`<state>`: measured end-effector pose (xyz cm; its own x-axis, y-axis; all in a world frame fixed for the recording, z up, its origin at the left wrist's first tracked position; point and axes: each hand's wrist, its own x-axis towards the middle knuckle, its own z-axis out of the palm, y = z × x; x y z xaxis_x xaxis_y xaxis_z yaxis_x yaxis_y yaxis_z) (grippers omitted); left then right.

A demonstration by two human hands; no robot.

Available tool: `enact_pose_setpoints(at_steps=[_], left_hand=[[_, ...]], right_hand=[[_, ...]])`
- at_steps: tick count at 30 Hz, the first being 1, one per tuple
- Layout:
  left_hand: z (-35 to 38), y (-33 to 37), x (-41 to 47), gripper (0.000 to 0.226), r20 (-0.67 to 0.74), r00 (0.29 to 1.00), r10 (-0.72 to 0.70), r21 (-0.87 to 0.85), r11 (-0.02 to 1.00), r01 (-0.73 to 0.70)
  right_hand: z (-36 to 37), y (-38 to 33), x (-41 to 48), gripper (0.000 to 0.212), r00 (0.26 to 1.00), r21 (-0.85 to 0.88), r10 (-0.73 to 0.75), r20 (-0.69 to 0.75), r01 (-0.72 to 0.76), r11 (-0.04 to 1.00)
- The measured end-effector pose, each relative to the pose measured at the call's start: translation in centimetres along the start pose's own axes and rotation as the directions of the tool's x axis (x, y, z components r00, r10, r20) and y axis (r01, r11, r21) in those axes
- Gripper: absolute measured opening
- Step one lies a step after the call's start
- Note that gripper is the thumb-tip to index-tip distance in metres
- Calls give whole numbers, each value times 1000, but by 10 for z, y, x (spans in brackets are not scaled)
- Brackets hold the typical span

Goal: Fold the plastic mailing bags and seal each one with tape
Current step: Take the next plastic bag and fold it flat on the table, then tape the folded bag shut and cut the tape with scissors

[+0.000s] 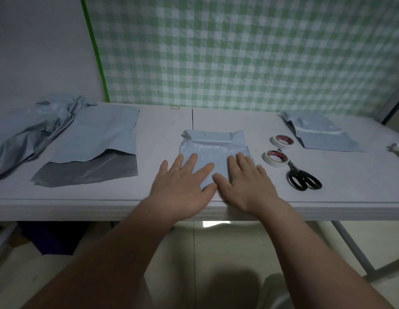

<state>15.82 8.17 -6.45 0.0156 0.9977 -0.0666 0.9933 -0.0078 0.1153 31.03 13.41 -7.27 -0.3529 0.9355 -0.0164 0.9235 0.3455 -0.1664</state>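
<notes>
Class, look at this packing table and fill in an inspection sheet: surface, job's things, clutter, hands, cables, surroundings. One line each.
Surface: white table, dark seam across its middle.
Job's things: folded bag front centre; flat open bag and crumpled bags to the left; another bag right back; far tape roll and near tape roll by the scissors.
Clutter: rubber band at the far edge; a white thing cut off at the right.
Hands: left hand and right hand press flat on the folded bag.
Cables: nothing seen.
Surroundings: green checked cloth behind, tiled floor below.
</notes>
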Motion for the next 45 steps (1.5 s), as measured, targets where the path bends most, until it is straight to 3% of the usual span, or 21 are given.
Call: enact_pose_setpoints(at_steps=[7, 11, 16, 20, 32, 35, 38, 40, 42, 45], left_hand=[[0, 1, -11, 56, 3, 1000, 11, 6, 1000, -11], [-8, 3, -11, 53, 75, 997, -3, 35, 999, 0], [-22, 22, 5, 44, -150, 981, 124, 69, 991, -115], [-6, 21, 6, 49, -48, 989, 142, -85, 986, -146], [4, 14, 12, 53, -18, 999, 31, 14, 999, -31], [3, 14, 11, 53, -11, 999, 38, 8, 999, -38], [3, 14, 10, 53, -8, 999, 41, -11, 999, -41], [4, 14, 10, 53, -6, 999, 36, -20, 999, -36], [3, 14, 10, 53, -5, 999, 35, -20, 999, -35], [3, 14, 11, 53, -1, 999, 40, -24, 999, -41]], right_hand=[[0, -5, -16, 74, 1000, -19, 22, -10, -22, 1000], [0, -5, -19, 74, 1000, -21, 20, -12, -20, 1000], [0, -6, -21, 75, 1000, -47, 19, -16, -19, 999], [-1, -5, -22, 72, 1000, -56, 20, 6, -20, 998], [-8, 15, -32, 77, 1000, -61, 20, -10, -20, 998], [-17, 18, -25, 47, 977, -58, 21, -214, -34, 998], [-31, 35, -9, 27, 834, 20, 134, -536, -146, 989], [-34, 51, 3, 26, 826, 10, 215, -522, -245, 969], [-31, 63, 13, 29, 872, -73, 243, -425, -301, 951], [-34, 70, 21, 30, 874, -89, 175, -453, -240, 967]])
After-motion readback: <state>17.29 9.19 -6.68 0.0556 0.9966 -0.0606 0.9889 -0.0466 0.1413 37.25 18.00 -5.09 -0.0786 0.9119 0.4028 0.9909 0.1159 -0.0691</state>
